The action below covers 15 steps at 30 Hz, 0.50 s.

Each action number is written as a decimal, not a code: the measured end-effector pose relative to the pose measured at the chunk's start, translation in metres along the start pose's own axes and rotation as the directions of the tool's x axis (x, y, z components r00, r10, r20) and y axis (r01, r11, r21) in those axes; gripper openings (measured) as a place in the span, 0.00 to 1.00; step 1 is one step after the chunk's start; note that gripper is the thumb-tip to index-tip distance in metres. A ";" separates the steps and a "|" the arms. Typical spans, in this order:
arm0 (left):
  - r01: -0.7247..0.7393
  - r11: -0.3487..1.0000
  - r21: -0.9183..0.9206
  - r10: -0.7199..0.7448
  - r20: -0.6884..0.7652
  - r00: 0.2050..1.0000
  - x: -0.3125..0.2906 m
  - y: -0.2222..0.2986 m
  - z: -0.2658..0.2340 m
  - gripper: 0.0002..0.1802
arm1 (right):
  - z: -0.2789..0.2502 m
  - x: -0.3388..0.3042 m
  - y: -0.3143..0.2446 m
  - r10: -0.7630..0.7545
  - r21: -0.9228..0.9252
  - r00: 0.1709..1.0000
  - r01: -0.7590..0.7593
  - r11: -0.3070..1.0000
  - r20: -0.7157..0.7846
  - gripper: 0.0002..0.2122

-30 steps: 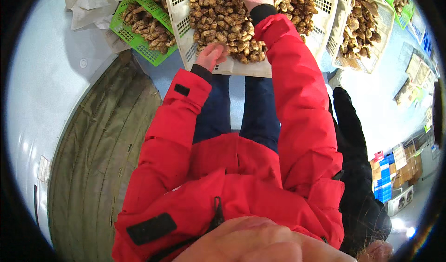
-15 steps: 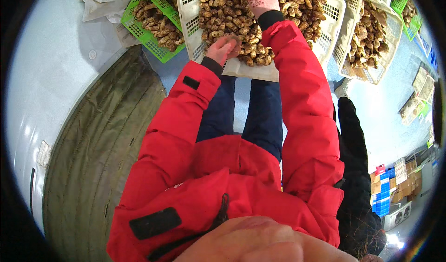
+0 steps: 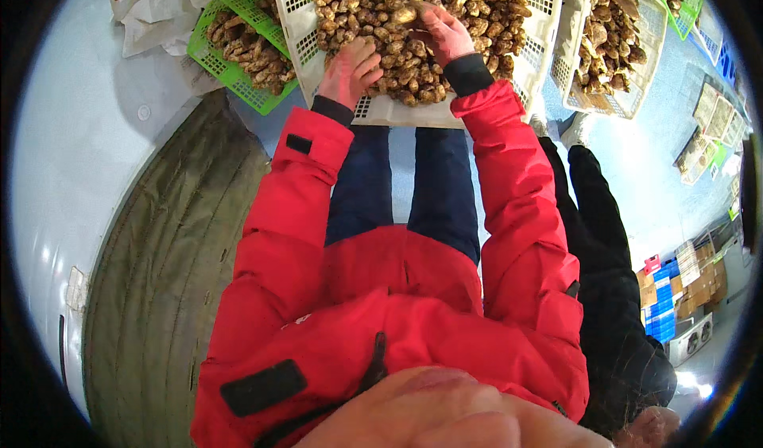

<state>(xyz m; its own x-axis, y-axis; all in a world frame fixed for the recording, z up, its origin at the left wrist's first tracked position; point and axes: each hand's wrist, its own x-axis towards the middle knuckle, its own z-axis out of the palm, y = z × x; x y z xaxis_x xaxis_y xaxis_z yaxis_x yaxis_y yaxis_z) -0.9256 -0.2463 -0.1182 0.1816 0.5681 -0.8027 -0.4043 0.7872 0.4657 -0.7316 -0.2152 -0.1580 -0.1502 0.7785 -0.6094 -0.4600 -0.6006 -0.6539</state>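
White crate is cut off at top.

produce: mottled brown-tan | crate: white, gridded | sleeves: red

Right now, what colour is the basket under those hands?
White; the head view shows the basket best.

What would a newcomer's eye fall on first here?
The bright red jacket, filling the lower middle, stands out first. At top centre, the left hand and right hand are over brown, knobbly pieces heaped in a white crate. A bright green crate sits to its left.
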 end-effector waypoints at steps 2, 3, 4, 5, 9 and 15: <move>-0.011 0.994 -0.107 0.020 0.081 0.996 -0.004 0.013 0.016 0.37 | -0.012 -0.019 0.011 0.064 0.223 0.994 -0.082 0.971 0.086 0.21; -0.026 0.989 -0.147 0.040 0.095 0.995 -0.006 0.020 0.025 0.37 | -0.013 -0.027 0.022 0.085 0.320 0.996 -0.084 0.944 0.012 0.18; -0.039 0.982 -0.187 0.060 0.109 0.992 -0.008 0.026 0.032 0.38 | -0.016 -0.027 0.031 0.091 0.317 0.995 -0.100 0.943 0.046 0.17; -0.050 0.973 -0.227 0.078 0.118 0.990 -0.010 0.029 0.036 0.38 | -0.016 -0.028 0.034 0.100 0.314 0.992 -0.120 0.942 0.079 0.16; -0.025 0.980 -0.198 0.075 0.247 0.966 -0.011 0.035 0.044 0.39 | -0.014 -0.036 0.046 -0.100 0.226 0.981 0.060 0.972 0.168 0.11; -0.274 0.911 0.307 0.137 0.401 0.906 -0.003 0.017 0.036 0.39 | -0.002 -0.042 0.034 0.013 0.231 0.989 -0.047 0.972 0.150 0.14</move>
<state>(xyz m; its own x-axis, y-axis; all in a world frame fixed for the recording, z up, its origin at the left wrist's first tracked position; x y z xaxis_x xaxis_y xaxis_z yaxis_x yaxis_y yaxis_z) -0.9004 -0.2256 -0.0946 0.4685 0.7190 -0.5134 -0.1431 0.6352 0.7589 -0.7397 -0.2685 -0.1558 -0.2855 0.7894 -0.5434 -0.6423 -0.5784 -0.5028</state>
